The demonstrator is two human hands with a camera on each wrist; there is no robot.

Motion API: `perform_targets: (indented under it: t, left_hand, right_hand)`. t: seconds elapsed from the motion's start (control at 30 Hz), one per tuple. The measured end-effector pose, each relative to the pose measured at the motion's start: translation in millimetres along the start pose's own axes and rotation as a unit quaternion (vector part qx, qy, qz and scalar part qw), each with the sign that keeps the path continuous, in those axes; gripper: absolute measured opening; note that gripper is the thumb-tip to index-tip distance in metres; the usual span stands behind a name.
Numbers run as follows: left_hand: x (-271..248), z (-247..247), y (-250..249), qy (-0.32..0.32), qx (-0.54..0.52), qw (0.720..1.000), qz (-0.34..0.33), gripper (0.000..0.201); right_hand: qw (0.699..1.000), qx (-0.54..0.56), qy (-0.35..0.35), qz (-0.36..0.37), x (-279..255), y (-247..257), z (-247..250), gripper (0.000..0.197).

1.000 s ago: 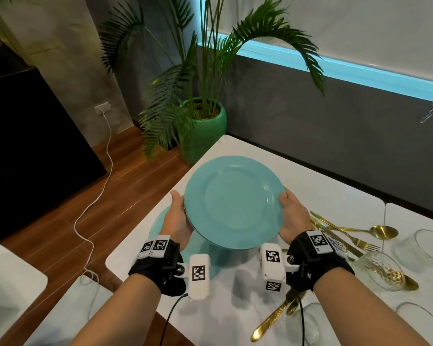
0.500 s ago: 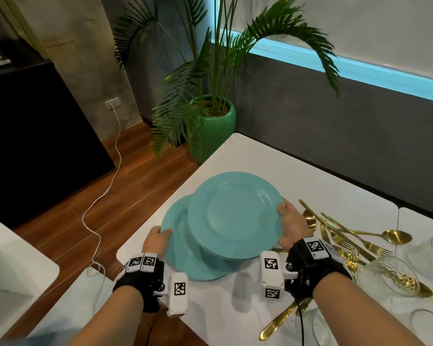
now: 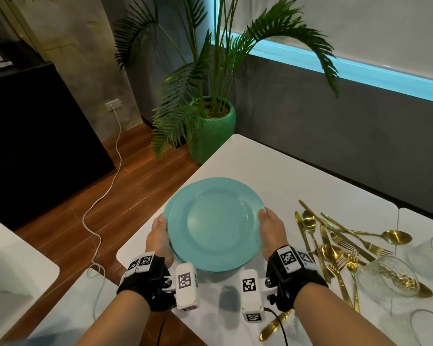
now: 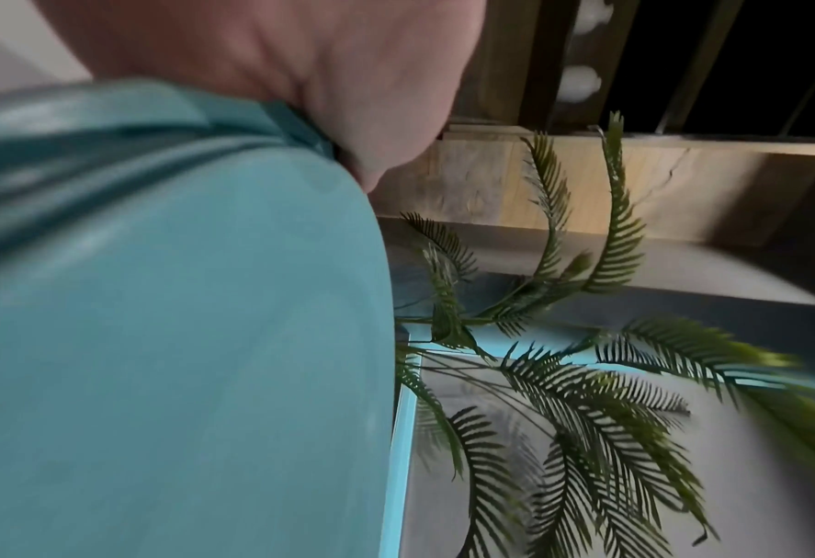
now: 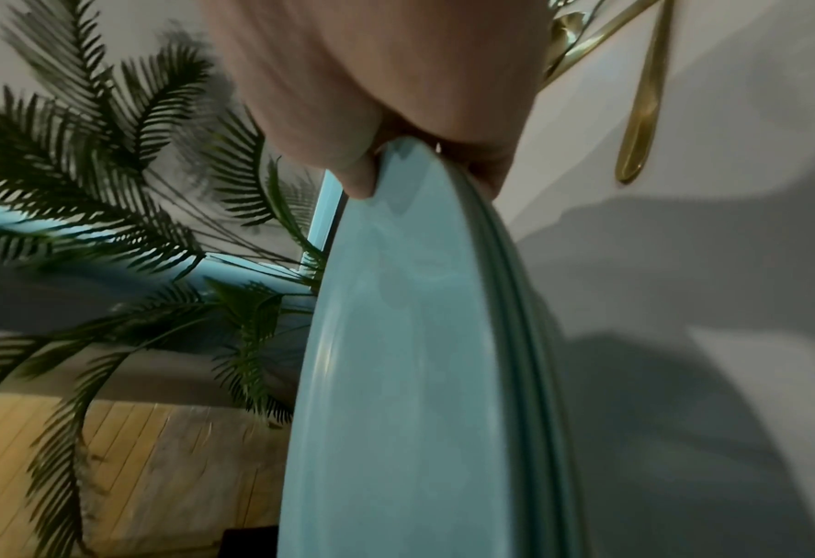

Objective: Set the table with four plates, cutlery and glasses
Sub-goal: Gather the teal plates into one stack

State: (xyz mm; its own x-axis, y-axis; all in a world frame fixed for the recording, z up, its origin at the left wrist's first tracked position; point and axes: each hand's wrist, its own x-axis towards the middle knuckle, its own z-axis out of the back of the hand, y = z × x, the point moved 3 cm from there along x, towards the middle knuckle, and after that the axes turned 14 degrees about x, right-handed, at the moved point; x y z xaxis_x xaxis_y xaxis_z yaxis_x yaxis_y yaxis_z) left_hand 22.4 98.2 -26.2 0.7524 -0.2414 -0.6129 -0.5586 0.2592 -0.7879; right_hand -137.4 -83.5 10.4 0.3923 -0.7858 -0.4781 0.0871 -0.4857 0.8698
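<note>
A stack of teal plates (image 3: 214,226) lies at the near left corner of the white table (image 3: 298,176); whether it rests on the table or hovers just above it I cannot tell. My left hand (image 3: 160,232) holds the stack's left rim, and its thumb pad (image 4: 347,94) shows against the plate edges (image 4: 157,339). My right hand (image 3: 269,222) grips the right rim, thumb on the top plate and fingers behind the lower edges (image 5: 395,377). Gold cutlery (image 3: 333,243) lies in a loose heap to the right. A textured glass (image 3: 388,277) lies beside it.
More glasses (image 3: 430,253) sit at the right edge. A palm in a green pot (image 3: 210,131) stands beyond the table's far left corner. A white cable (image 3: 105,196) runs across the wooden floor. Another white table (image 3: 10,258) is at the left.
The plate I held up in both hands has come down onto the stack and now lines up with it. My left hand let go of it and took the stack's left rim.
</note>
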Motion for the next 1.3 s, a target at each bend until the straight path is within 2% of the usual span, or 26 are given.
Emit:
perform_targets:
  t: [0.1,0.23,0.3,0.33,0.37,0.43,0.57,0.7,0.83,1.03,1.17,1.27,1.3]
  left_hand:
    - [-1,1,1,0.021,-0.038,0.999,0.019,0.022]
    - [-6,9,-1,0.021,-0.003,1.0,0.004,0.029]
    - [-9,12,-2,0.043,-0.024,0.999,0.023,0.034]
    - [-8,15,-1,0.033,-0.021,0.999,0.03,0.04]
    - [-6,20,-2,0.019,0.003,0.999,0.032,0.044]
    - [0,33,-5,-0.01,0.117,0.993,0.015,0.047]
    - [9,53,-2,-0.048,0.327,0.944,-0.009,0.041]
    - [21,66,7,-0.068,0.423,0.904,-0.006,0.038]
    - [29,75,12,-0.071,0.435,0.898,0.009,0.037]
    - [28,74,7,-0.086,0.468,0.879,0.018,0.039]
    - [30,68,8,-0.071,0.484,0.872,0.006,0.038]
    - [25,59,6,-0.074,0.492,0.868,0.008,0.028]
    - [23,56,4,-0.075,0.485,0.871,0.01,0.03]
  right_hand:
    - [1.0,-0.011,0.007,0.022,1,-2,-3,0.034]
    - [0.998,-0.018,0.057,-0.002,6,-15,-7,0.035]
    - [0.995,-0.06,0.073,-0.012,8,-22,-9,0.041]
    - [0.995,-0.071,0.071,-0.023,9,-27,-10,0.044]
    - [0.994,-0.079,0.07,-0.037,10,-31,-11,0.045]
    - [0.99,-0.11,0.073,-0.052,12,-41,-13,0.041]
    - [0.976,-0.182,0.104,-0.057,13,-57,-21,0.032]
    - [0.963,-0.23,0.125,-0.069,2,-58,-30,0.033]
    - [0.949,-0.273,0.137,-0.074,0,-65,-38,0.033]
    - [0.955,-0.263,0.118,-0.071,4,-69,-39,0.02]
    - [0.956,-0.268,0.095,-0.076,4,-61,-41,0.036]
    - [0.957,-0.26,0.096,-0.083,7,-60,-40,0.032]
    - [0.956,-0.259,0.095,-0.095,6,-58,-40,0.029]
